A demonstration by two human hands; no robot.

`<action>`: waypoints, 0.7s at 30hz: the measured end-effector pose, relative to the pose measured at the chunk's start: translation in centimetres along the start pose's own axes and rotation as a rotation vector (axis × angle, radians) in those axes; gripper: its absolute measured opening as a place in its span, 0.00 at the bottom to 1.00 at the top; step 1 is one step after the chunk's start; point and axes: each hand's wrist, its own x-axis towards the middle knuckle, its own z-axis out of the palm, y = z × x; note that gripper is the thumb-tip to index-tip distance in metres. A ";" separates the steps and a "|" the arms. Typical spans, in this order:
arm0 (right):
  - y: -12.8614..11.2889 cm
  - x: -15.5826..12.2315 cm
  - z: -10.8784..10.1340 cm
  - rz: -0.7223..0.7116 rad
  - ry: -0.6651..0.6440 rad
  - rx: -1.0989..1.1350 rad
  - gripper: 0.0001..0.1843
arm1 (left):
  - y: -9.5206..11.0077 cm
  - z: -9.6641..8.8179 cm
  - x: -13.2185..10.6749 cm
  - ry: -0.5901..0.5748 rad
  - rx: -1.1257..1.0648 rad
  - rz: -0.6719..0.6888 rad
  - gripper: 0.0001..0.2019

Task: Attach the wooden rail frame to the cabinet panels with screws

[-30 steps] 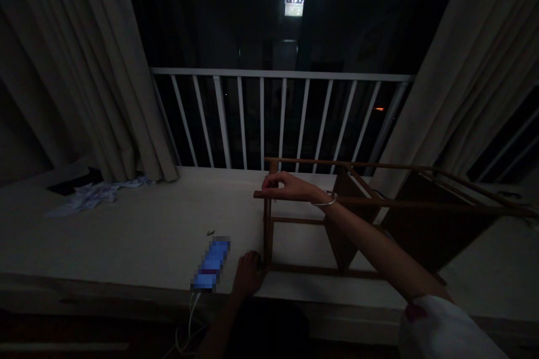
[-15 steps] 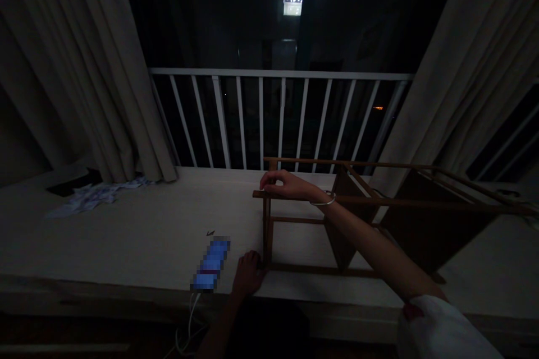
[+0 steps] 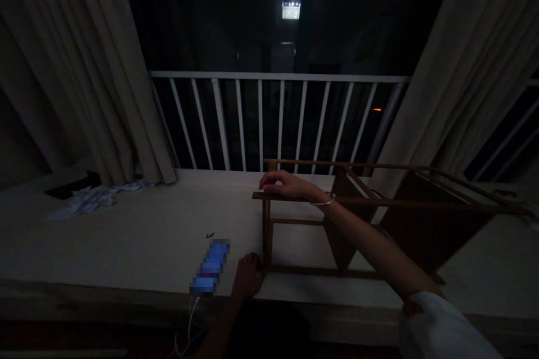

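A brown wooden shelf rack lies on its side on the pale window ledge. My right hand is over the left end of its upper front rail, wrist bent. Thumb and fingertips come together in a pinch just above the rail; anything between them is too small and dark to make out. Low at the rack's left corner, my left hand is closed over the end of the bottom rail, its fingers partly lost in shadow. A phone with a blurred blue screen lies left of that hand.
White cables hang from the phone over the ledge's front edge. A small dark piece lies behind the phone. Crumpled papers sit at the left curtain. White railing crosses the dark window; another curtain hangs right.
Both hands keep their places on the rack. The whole view has shifted very slightly, with the ledge and railing a little lower in it.
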 end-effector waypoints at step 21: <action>2.0 -0.1 -0.3 -0.107 0.148 -0.139 0.13 | 0.1 -0.1 0.0 0.008 0.002 -0.010 0.17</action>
